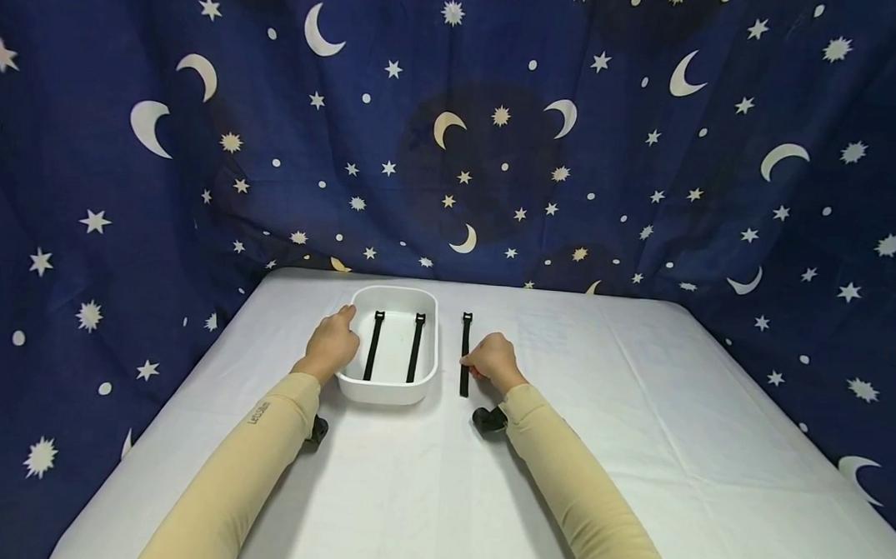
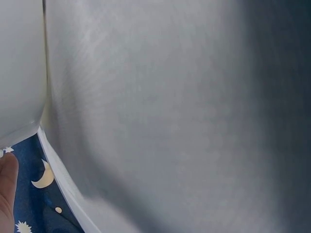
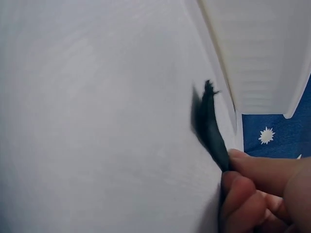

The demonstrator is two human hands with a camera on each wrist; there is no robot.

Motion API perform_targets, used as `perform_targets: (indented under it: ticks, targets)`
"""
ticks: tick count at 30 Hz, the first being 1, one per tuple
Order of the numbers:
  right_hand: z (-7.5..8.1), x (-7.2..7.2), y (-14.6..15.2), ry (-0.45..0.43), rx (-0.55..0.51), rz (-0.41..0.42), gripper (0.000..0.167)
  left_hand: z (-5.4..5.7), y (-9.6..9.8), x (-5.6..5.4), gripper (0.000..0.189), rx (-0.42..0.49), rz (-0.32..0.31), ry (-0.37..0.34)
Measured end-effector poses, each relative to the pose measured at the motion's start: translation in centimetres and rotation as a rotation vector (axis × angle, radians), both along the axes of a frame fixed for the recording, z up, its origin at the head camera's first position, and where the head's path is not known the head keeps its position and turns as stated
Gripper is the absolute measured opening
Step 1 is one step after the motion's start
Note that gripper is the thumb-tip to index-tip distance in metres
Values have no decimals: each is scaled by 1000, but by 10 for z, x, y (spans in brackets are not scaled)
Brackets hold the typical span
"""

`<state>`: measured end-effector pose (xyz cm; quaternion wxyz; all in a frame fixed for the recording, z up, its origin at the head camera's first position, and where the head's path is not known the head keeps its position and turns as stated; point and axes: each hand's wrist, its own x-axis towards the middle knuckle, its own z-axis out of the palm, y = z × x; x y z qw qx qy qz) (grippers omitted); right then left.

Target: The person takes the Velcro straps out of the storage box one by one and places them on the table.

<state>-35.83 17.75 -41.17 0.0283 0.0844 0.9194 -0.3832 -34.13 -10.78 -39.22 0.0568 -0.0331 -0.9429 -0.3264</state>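
A black hook-and-loop cable tie (image 1: 466, 339) with a slotted head at its far end stands out against the white cloth, to the right of a white tub. My right hand (image 1: 494, 359) pinches this tie between thumb and fingers; in the right wrist view the tie (image 3: 210, 126) sticks out beyond the fingertips. The white tub (image 1: 386, 393) has rounded corners. At its left rim, my left hand (image 1: 330, 341) holds the tub's side. Inside the tub lie two similar ties, a left tie (image 1: 373, 347) and a right tie (image 1: 416, 349), side by side.
White cloth (image 1: 408, 495) covers the table. Behind and beside it hangs a dark blue curtain (image 1: 394, 127) with moons and stars. Black camera mounts, a left mount (image 1: 319, 430) and a right mount (image 1: 489, 420), jut inward from the wrists.
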Motion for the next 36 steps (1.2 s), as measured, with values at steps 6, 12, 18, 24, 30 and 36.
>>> perform_targets:
  ticks: [6,12,18,24,30,36]
  targets:
    - [0,2,3,11,-74,1,22,0,1,-1,63,-2,-3,-8]
    - [1,7,5,119,-81,14,20,-2,0,0,63,-3,-8,1]
    - [16,9,0,194,-67,48,21,-1,0,-1,62,2,-6,9]
    - [37,11,-16,207,-133,87,19,-2,-1,-4,62,-1,-3,-6]
    - [51,11,-36,207,-168,130,18,-3,-2,-4,53,4,-5,-11]
    - [59,11,-56,207,-177,174,19,-2,-2,-4,49,14,-2,4]
